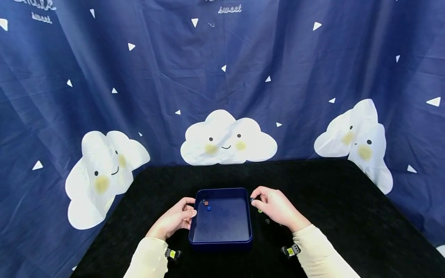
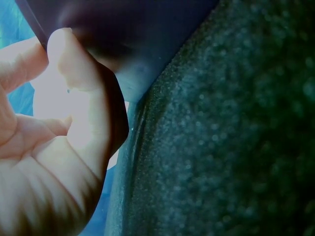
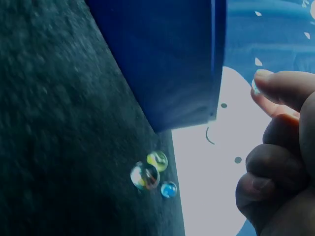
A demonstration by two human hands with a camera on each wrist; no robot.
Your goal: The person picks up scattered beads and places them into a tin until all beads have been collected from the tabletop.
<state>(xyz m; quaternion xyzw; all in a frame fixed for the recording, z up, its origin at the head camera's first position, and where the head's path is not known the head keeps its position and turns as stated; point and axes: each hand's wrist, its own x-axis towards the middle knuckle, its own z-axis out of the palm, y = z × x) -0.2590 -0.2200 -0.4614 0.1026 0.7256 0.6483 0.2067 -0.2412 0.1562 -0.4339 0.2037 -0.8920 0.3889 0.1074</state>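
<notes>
A dark blue rectangular box (image 1: 222,242), with no lid on it, stands on the black cloth in the head view. My left hand (image 1: 176,217) grips its left wall, thumb at the rim; the left wrist view shows this hand (image 2: 64,132) close up against the box (image 2: 147,44). Inside, towards the far left corner, lie a reddish marble (image 1: 206,203), a blue marble (image 1: 209,208) and a dark marble (image 1: 203,201). Just outside the right rim, my right hand (image 1: 276,206) pinches a small marble (image 3: 254,86) between thumb and index finger, above the cloth.
On the cloth right of the box lie a yellow-green marble (image 3: 157,161), a larger clear marble (image 3: 144,176) with coloured streaks, and a blue marble (image 3: 169,189). Behind the black-covered table (image 1: 347,216) hangs a blue curtain (image 1: 222,58) with cloud prints.
</notes>
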